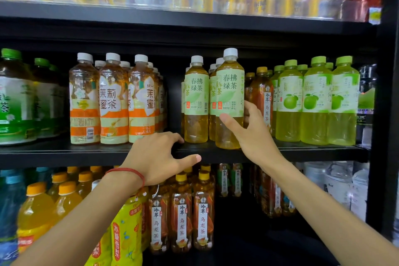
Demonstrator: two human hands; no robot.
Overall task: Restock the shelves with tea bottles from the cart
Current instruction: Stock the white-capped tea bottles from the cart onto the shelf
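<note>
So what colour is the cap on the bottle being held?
White. The head view shows the cap on the right hand's bottle.

Gap on middle shelf (64, 153) between orange-label bottles (113, 101) and green tea bottles (196, 101), upper shelf (172, 26) low overhead

- A thin red string (127, 171) goes round the left wrist like a bracelet.
- The left hand (159, 155), just above the string, is bare, with a short thumbnail.
- The left arm (82, 214), below the string, is bare.
- The right hand (252, 134) and right arm (319, 207), to the right of the string, are bare too.
</note>
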